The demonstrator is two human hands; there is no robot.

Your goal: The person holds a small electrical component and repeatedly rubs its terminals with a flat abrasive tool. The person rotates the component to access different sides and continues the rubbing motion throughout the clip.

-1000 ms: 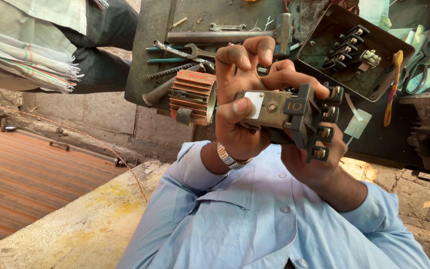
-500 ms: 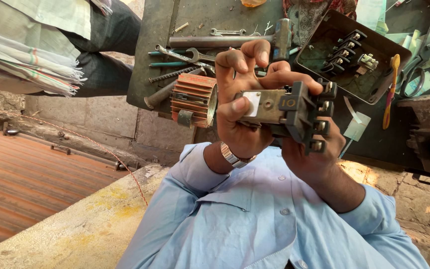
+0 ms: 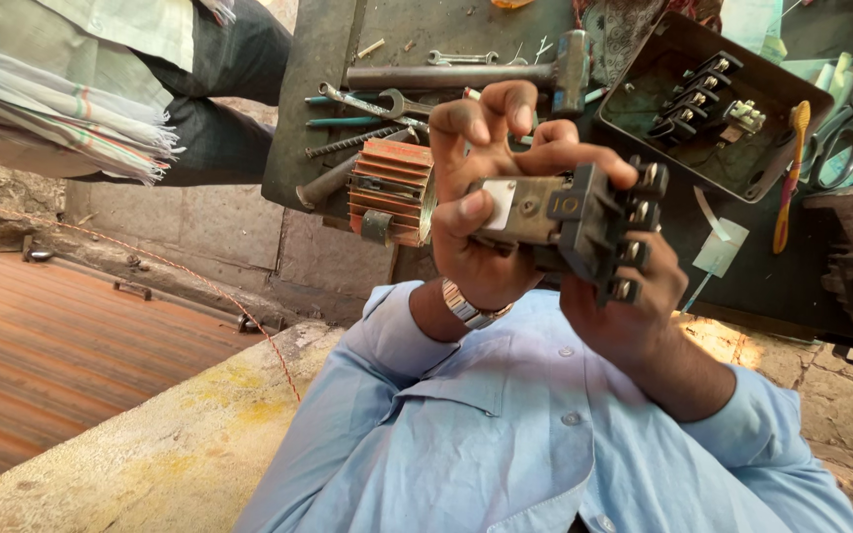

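Observation:
Both my hands hold a black switch block (image 3: pixel 584 222) with a row of screw terminals and a tan metal body bearing a white label, in front of my light blue shirt. My left hand (image 3: pixel 476 247), with a metal watch on its wrist, wraps the tan end, thumb pressed on the label and fingers curled over the top. My right hand (image 3: pixel 634 321) grips the black terminal end from underneath.
Beyond the hands is a dark workbench (image 3: pixel 313 99) with a hammer (image 3: pixel 466 74), spanners (image 3: pixel 377 101), an orange finned part (image 3: pixel 387 188), an open metal box (image 3: pixel 644 109) holding a terminal block, and a yellow-handled tool (image 3: pixel 792 178). A person in dark trousers (image 3: pixel 219 109) stands at upper left.
The grip on the switch block is the same. The block has tilted slightly, and my left fingers have shifted a little over its top.

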